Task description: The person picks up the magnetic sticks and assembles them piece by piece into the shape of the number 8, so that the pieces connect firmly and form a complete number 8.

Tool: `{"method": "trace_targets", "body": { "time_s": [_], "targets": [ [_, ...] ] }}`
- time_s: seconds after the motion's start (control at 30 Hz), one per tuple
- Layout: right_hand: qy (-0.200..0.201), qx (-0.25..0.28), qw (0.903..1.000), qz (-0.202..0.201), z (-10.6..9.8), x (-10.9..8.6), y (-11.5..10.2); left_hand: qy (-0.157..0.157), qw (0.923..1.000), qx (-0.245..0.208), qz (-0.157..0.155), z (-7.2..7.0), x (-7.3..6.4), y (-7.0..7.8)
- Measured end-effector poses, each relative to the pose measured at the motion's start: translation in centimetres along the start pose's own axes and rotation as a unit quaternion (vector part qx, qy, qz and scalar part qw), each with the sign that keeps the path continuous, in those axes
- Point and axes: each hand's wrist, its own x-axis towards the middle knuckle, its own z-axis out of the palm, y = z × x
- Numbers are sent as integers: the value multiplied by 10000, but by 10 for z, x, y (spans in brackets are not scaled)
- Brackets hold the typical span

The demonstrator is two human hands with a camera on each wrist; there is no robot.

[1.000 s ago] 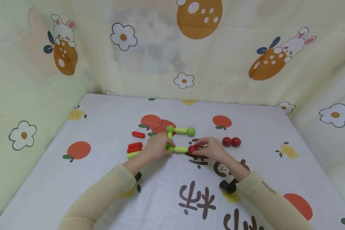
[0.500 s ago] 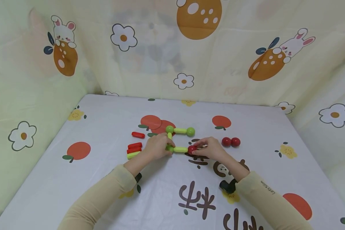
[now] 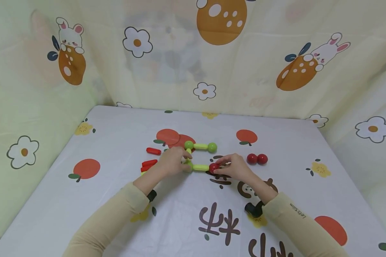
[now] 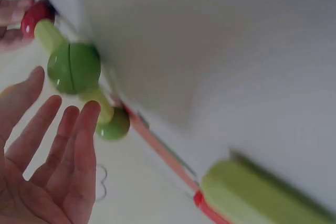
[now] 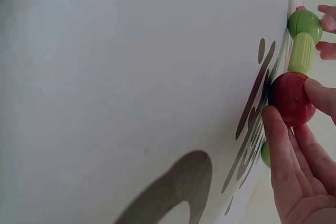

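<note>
In the head view a U-shaped frame of light green rods and balls lies on the table; one near-side rod (image 3: 200, 167) ends in a red ball (image 3: 213, 168). My right hand (image 3: 236, 167) pinches that red ball between thumb and fingers, as the right wrist view also shows. My left hand (image 3: 173, 160) is beside the near corner's green ball (image 4: 73, 68); in the left wrist view its fingers are spread and apart from the ball. The far side has a green ball (image 3: 188, 145), a green rod (image 3: 200, 146) and another green ball (image 3: 212, 147).
Two red balls (image 3: 257, 159) sit side by side to the right. Left of the frame lie a single red rod (image 3: 153, 151), more red rods (image 3: 149, 163) and a green rod (image 4: 252, 192), partly hidden by my left arm in the head view. A printed cloth (image 3: 122, 132) covers the table.
My left hand has let go of the near corner's green ball and drawn slightly left, its fingers opening. The right hand stays on the red ball. The head view has shifted a little.
</note>
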Motion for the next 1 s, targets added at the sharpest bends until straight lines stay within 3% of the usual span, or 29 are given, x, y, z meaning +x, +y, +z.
{"method": "trace_targets", "body": {
  "time_s": [0.1, 0.27, 0.43, 0.7, 1.0],
  "targets": [
    [8, 11, 10000, 23, 0, 0, 0, 193, 9996, -178, -97, -11, -1, -8],
    [11, -21, 10000, 14, 1, 0, -1, 515, 9981, -41, -325, -36, -3, -26],
    [2, -68, 10000, 14, 0, -1, -1, 314, 9976, 252, -556, -52, -7, -45],
    [21, -148, 9999, -69, -1, -1, -1, -92, 9947, 509, -892, -50, -8, -65],
    [44, -195, 9998, -45, -1, -1, -2, -254, 9924, 670, -997, -46, -5, -74]
  ]
}}
